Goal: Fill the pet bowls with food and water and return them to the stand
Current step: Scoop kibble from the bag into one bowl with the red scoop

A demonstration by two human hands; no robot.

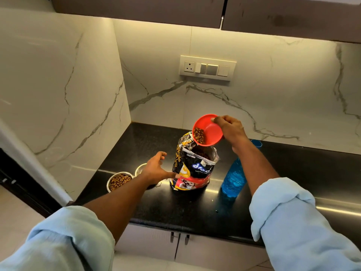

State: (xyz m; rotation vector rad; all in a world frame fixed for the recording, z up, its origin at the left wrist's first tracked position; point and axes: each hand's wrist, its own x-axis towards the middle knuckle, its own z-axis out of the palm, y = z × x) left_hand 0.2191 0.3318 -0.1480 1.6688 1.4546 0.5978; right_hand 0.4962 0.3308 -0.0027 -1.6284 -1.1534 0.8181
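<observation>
Two steel bowls are sitting at the left end of the desk (293, 173). The full bowl (119, 181) is carrying a heap of kibble. The second bowl (140, 169) is lying just behind it, mostly hidden by the left hand (156, 169), so its contents cannot be told. The right hand (229, 130) is pinching the far rim of the red cup (212, 132) between curled fingers and thumb. This grip is holding the cup tilted, mouth toward the camera, directly above the open bag (193, 169). That position is making any spill drop back into the bag rather than onto the desk. A small load of kibble (199, 136) is lying at the cup's low lip. The left hand is holding nothing: its grip is relaxed and spread, with the thumb pointing at the bag's side. Whether the thumb is touching the bag cannot be told. By judgement, this hand is standing by to steady the bag, whose soft walls are likely to sag or tip. The bottle (233, 178) is standing upright just right of the bag, within reach for the water step. What looks like its cap (256, 143) is lying behind the right forearm. The food step is judged partly done and the water step not yet begun. No stand is showing in view.
</observation>
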